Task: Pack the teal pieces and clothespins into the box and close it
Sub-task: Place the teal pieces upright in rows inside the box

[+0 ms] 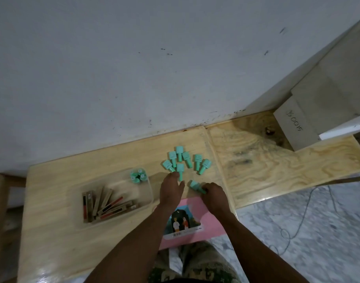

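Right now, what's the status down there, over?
Right hand grips one teal piece. Left hand on the teal pile, grip unclear. Box open, clothespins inside. Nothing between hands and box.

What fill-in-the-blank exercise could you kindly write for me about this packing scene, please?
1. The wooden ____ lie inside the clear box.
2. Some teal pieces already sit in the box's far ____ corner.
3. The right hand pinches one teal piece near a ____ card.

Missing words: clothespins; right; pink.
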